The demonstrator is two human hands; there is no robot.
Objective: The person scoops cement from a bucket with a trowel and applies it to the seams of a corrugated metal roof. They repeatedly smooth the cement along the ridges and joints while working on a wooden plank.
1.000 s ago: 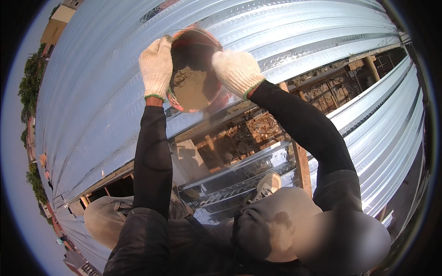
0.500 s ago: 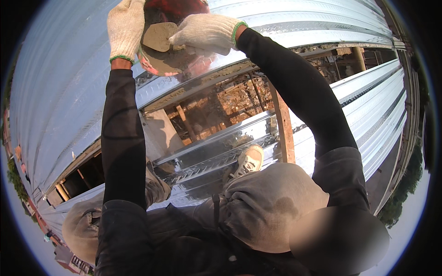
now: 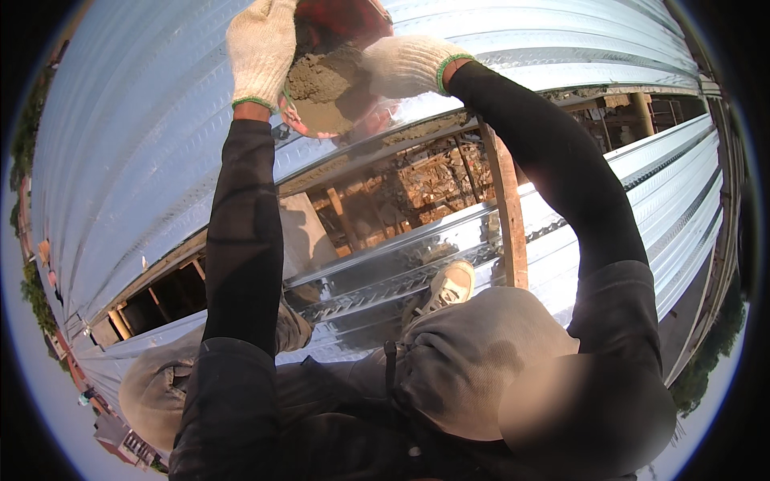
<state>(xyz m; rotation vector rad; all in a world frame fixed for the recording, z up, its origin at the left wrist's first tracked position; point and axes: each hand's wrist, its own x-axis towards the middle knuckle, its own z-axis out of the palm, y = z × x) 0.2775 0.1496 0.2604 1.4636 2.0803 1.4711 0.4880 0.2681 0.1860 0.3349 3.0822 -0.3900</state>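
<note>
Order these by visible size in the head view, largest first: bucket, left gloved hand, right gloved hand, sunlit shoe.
1. Bucket, cut off at top
2. Left gloved hand and right gloved hand: too alike to rank
3. Sunlit shoe

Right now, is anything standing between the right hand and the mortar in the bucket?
Nothing visible does. The right hand is at the right side of the red bucket, beside the mortar. The left hand is on the opposite side, out of the way.
</note>
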